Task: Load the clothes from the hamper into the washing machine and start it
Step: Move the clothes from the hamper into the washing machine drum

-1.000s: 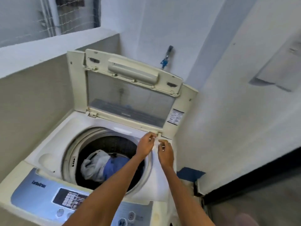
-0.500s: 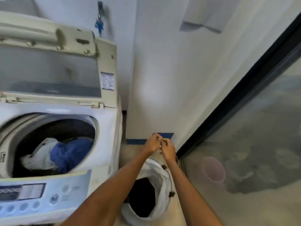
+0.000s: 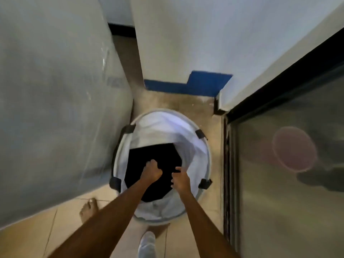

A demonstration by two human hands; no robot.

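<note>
I am looking straight down into the round white hamper [image 3: 186, 122], which stands on the floor beside the washing machine's grey side panel [image 3: 55, 108]. The inside of the hamper shows a black patch [image 3: 160, 157]; I cannot tell whether this is a dark garment or the bottom. My left hand [image 3: 151, 171] hangs over that patch, curled into a fist. Just to its right, near the hamper's inner wall, my right hand [image 3: 181, 178] has its fingers loosely apart and holds nothing. The machine's tub and lid are out of sight.
A white wall with a blue skirting strip [image 3: 186, 86] stands behind the hamper. A black-framed glass door [image 3: 288, 183] runs along the right, with a pink round shape [image 3: 294, 148] behind it. My bare foot [image 3: 88, 209] rests on the tiled floor at the left.
My view has swung from the open washer tub down to the hamper. Both hands have dropped from the lid hinge into the hamper's mouth and moved slightly apart.
</note>
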